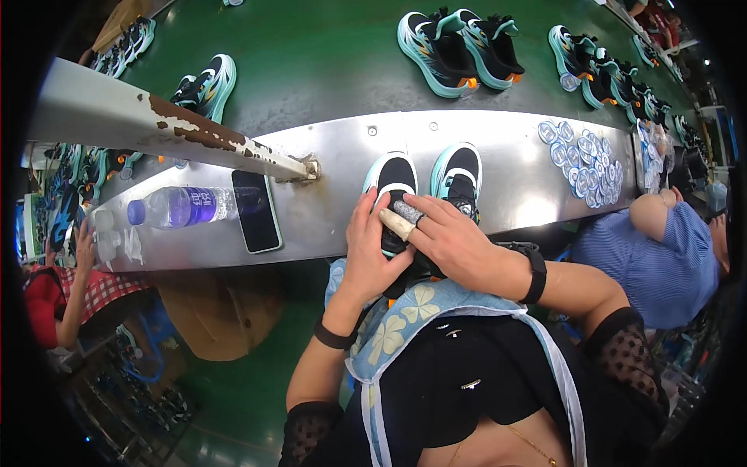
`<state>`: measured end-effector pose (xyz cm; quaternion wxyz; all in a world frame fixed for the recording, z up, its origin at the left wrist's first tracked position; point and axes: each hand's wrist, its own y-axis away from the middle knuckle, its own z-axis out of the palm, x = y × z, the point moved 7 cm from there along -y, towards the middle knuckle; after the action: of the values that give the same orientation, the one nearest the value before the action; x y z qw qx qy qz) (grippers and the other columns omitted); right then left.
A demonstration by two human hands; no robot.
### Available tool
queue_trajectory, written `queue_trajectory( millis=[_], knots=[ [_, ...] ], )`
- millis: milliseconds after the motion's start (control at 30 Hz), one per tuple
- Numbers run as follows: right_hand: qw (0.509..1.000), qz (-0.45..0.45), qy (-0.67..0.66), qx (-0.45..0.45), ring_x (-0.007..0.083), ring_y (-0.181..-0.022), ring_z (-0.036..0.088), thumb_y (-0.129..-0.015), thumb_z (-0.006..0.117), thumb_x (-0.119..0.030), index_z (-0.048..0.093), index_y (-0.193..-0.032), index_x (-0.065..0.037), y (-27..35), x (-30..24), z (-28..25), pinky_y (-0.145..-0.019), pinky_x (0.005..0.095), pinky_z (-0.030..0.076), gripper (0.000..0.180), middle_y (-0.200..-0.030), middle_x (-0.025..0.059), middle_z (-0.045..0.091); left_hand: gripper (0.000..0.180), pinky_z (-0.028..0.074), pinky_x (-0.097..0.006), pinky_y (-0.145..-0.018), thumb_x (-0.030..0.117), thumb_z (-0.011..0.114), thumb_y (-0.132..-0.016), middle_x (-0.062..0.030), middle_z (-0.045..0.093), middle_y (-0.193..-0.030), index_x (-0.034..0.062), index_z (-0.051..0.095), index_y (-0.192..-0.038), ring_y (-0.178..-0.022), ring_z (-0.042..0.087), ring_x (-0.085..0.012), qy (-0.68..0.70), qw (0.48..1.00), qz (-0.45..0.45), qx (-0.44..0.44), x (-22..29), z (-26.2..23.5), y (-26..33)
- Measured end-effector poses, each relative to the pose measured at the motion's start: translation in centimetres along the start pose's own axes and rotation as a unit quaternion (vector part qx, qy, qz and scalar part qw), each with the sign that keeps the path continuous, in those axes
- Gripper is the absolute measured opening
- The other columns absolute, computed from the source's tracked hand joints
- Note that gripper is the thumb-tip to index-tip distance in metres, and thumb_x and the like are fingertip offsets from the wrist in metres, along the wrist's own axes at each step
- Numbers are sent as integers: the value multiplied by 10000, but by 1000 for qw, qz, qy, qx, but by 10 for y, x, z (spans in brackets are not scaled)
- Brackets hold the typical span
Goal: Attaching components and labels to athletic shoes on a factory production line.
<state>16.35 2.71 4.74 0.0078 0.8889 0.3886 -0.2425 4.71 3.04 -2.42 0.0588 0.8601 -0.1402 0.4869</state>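
A black sneaker with a white and mint edge [396, 166] lies on the metal ledge in front of me, its toe pointing away. My left hand [368, 251] grips its near left side, with the thumb toward the opening. Over the upper, from the right, comes my right hand [447, 240], its fingers bent and pressed on the lace area; two of them wear coverings, one pale and one grey. What lies under those fingertips is hidden. The matching sneaker [457, 166] sits just to the right, partly behind my right hand.
A painted, rusty metal bar [194, 123] slants over the ledge at left. Nearby lie a water bottle [183, 208] and a phone [261, 222]. Round clear-and-blue discs [589, 167] are piled at right. More sneakers [440, 56] stand on the green surface [327, 54]. Co-workers are at both sides.
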Motion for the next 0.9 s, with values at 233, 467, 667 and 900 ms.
queue_trajectory(
  millis=[233, 467, 667, 900],
  knots=[
    [995, 36, -72, 65, 331, -1107, 532, -747, 642, -12, 533, -1321, -59, 13, 21, -23, -900, 379, 445, 586, -1089, 171, 603, 710, 349, -449, -1007, 224, 759, -739, -203, 464, -1306, 34, 457, -1352, -1196, 458, -359, -128, 990, 51, 37, 44, -21, 14],
    [944, 227, -199, 135, 301, -848, 614, -893, 592, -66, 524, -1358, -148, 80, 108, -46, -783, 353, 484, 477, -981, 185, 624, 513, 442, -444, -723, 364, 692, -820, -141, 601, -883, 116, 603, -1260, -814, 566, -320, -95, 987, 64, -111, 76, 3, 44],
    [906, 304, -292, 45, 280, -727, 575, -899, 588, -85, 352, -1472, -172, 95, 87, -16, -746, 343, 480, 626, -866, 171, 616, 376, 488, -435, -668, 403, 735, -770, -124, 593, -779, 123, 667, -1012, -751, 601, -342, -208, 967, 79, -126, 67, 31, 4],
    [927, 282, -217, 118, 148, -737, 534, -912, 591, -106, 520, -1344, -80, 87, 147, -64, -718, 287, 469, 438, -848, 98, 593, 247, 465, -416, -626, 283, 722, -802, -121, 602, -726, 67, 658, -903, -709, 601, -321, -212, 966, 89, 114, 55, -56, -88]
  ],
)
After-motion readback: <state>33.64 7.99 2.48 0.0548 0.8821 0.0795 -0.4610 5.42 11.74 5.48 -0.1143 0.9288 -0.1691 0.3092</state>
